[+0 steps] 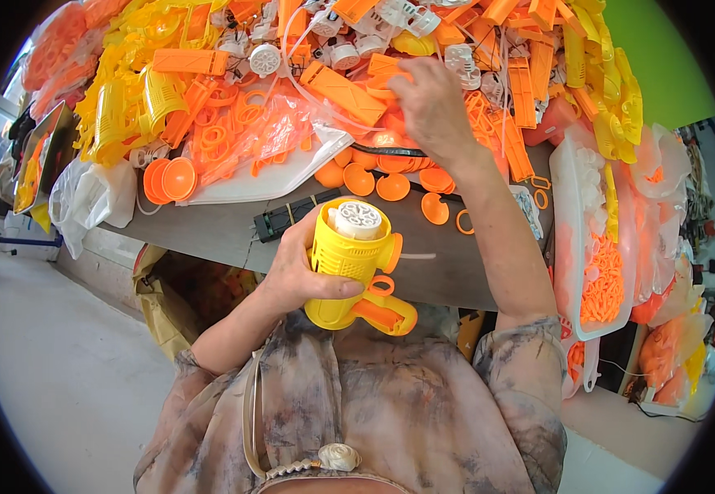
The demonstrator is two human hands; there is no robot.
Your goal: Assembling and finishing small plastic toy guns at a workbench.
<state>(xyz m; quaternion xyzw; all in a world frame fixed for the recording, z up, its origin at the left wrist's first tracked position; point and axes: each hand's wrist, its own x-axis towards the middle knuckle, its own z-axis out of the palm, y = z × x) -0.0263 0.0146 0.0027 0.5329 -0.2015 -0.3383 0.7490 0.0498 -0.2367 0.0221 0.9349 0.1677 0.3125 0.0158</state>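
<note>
My left hand (pixel 296 276) is wrapped round a yellow plastic toy gun body (pixel 345 262), held upright over the near table edge. A white round cap with a cut-out pattern (pixel 359 216) sits in its open top. From its right side stick out an orange ring (pixel 382 285) and a handle with an orange inlay (pixel 384 314). Across the table my right hand (pixel 436 107) reaches into the heap, fingers curled against an orange plastic piece (pixel 380 85). Its fingertips are partly hidden. Orange round cups (pixel 393 187) lie just below that forearm's left side.
Yellow shells (pixel 111 119) pile up at the left, orange blocks (pixel 345 95) and white motor units (pixel 343 56) in the middle. A clear bin (pixel 567 272) with small orange parts stands right. A black tool-like object (pixel 279 218) lies on the grey table (pixel 226 230).
</note>
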